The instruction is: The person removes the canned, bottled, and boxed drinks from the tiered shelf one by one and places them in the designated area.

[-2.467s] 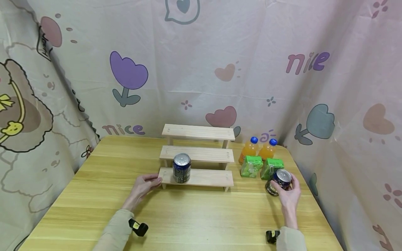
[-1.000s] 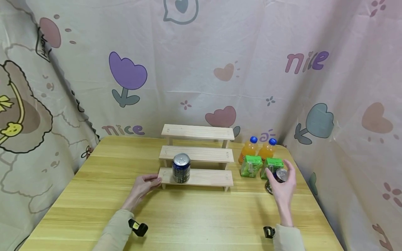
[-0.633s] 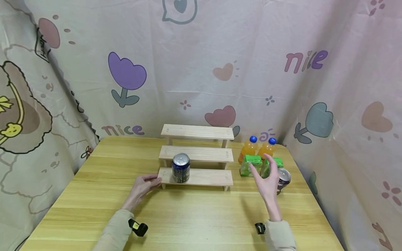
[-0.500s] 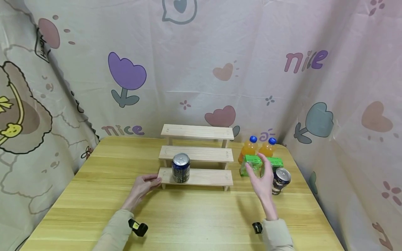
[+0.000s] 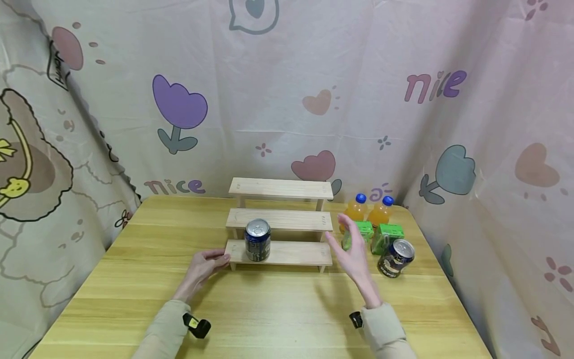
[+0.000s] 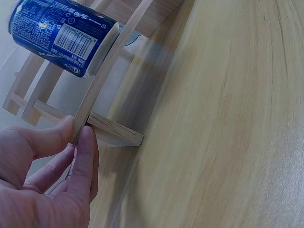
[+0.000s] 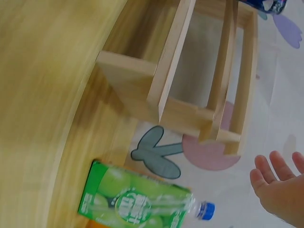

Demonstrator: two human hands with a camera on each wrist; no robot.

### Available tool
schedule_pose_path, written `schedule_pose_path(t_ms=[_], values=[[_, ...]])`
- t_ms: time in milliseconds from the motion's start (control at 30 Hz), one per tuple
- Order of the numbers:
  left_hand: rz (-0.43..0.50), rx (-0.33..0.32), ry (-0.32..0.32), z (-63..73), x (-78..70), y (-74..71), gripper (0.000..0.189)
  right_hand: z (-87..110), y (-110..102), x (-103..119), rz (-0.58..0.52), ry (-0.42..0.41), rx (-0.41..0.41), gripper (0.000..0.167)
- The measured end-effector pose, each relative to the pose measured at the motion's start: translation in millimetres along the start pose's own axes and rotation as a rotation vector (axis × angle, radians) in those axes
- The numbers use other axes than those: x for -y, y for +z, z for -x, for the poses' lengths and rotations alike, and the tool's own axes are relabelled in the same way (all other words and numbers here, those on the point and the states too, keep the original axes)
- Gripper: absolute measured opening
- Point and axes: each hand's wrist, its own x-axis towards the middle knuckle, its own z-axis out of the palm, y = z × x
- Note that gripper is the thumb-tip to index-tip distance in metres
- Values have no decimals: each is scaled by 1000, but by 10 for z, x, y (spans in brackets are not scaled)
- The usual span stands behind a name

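A three-tier wooden shelf (image 5: 296, 253) stands mid-table, with a dark blue can (image 5: 257, 244) upright on the left of its lowest tier. My left hand (image 5: 204, 269) pinches the left end of that tier; in the left wrist view the thumb lies on top of the board (image 6: 102, 78) and fingers lie beneath. My right hand (image 5: 352, 254) holds nothing; its thumb and fingers are spread apart near the shelf's right end, overlapping a green juice box (image 5: 365, 230) in the head view. To its right, a second dark can (image 5: 396, 258) stands on the table.
Behind the second can is another green juice box (image 5: 386, 238). Two orange juice bottles (image 5: 380, 213) with blue caps stand behind the boxes. A printed curtain (image 5: 269, 99) hangs around the back and sides of the wooden table (image 5: 278, 319).
The right hand has let go of the second can, which stays on the table at the right, and has moved left toward the shelf. The left hand keeps its hold.
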Motion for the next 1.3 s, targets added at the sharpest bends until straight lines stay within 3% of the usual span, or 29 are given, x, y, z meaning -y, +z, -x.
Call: schedule_pose_path(t_ms=[500,900,1300], values=[[-1,0,-5,-4,-1,-3,52,-56,276,116,-76,-4,194,69],[-2,-4,0,-7,10,-6,51,-99,523,201,-92,84,329,75],[-2,3,2,-9,12,-11,54,-117,725,243,-118,80,379,76]])
